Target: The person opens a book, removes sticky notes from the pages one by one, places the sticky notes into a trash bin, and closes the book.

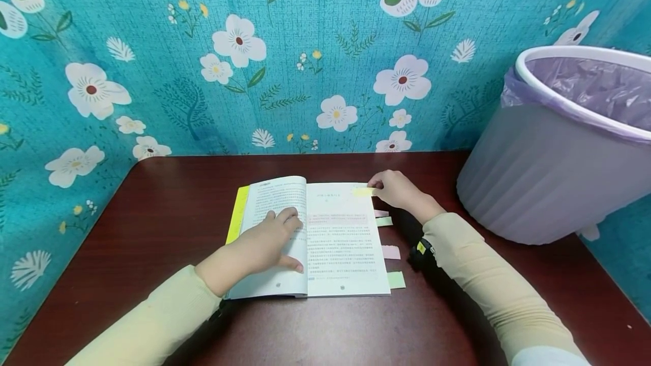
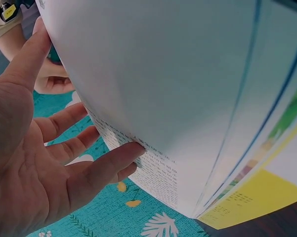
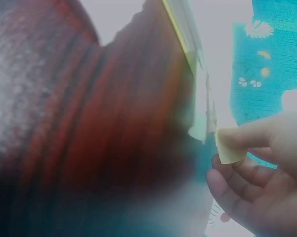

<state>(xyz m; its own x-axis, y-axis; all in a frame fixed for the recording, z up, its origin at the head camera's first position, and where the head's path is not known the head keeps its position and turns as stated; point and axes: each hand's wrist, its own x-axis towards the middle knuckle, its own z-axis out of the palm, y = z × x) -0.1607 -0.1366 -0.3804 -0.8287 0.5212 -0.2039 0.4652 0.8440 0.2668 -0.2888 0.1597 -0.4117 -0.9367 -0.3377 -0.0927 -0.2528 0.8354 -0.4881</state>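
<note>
An open book (image 1: pixel 341 247) with printed pages lies on the dark table. My left hand (image 1: pixel 254 247) rests on its left-hand page with thumb and fingers spread; in the left wrist view the fingers (image 2: pixel 116 160) touch the curved page. At the upper outer edge of the right-hand page, my right hand (image 1: pixel 400 190) pinches a yellow sticky tab (image 1: pixel 363 191) between thumb and finger. The right wrist view shows this tab (image 3: pixel 231 152) partly covered by the thumb. Pink tabs (image 1: pixel 391 252) and green tabs (image 1: pixel 396 279) stick out below it along the same edge.
A grey waste bin (image 1: pixel 539 157) with a purple liner stands at the table's right rear. Behind the dark reddish table (image 1: pixel 152 208) hangs a teal floral cloth (image 1: pixel 295 72). A yellow cover flap (image 1: pixel 237 213) shows beyond the book's left edge.
</note>
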